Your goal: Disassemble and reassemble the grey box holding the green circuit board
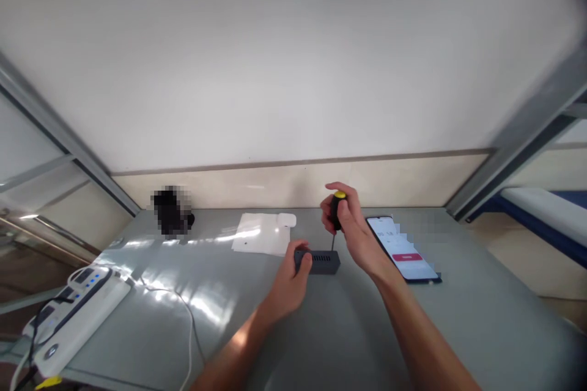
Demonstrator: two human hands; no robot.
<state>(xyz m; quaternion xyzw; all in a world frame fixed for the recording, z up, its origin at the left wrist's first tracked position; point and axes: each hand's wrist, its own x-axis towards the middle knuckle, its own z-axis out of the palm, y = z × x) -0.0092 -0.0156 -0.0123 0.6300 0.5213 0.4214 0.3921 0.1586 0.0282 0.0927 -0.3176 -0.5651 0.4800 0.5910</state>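
Note:
My left hand [296, 278] grips the left end of a small dark grey box [324, 263] with a row of vent slots on top, which rests on the table. A screwdriver [338, 211] with a black and yellow handle stands nearly upright in my right hand [351, 229], fingers wrapped round the handle. Its thin shaft points down to the box's right end; whether the tip sits in a screw is too small to tell. Just right of my right wrist lies a phone [403, 250] with a lit screen.
A white sheet or bag [261, 235] lies behind my left hand, with a small white case [287, 220] at its corner. White power strips [82, 317] with cables are at the left edge. A blurred black object [169, 211] stands back left. A wall closes the grey table's [358, 342] rear.

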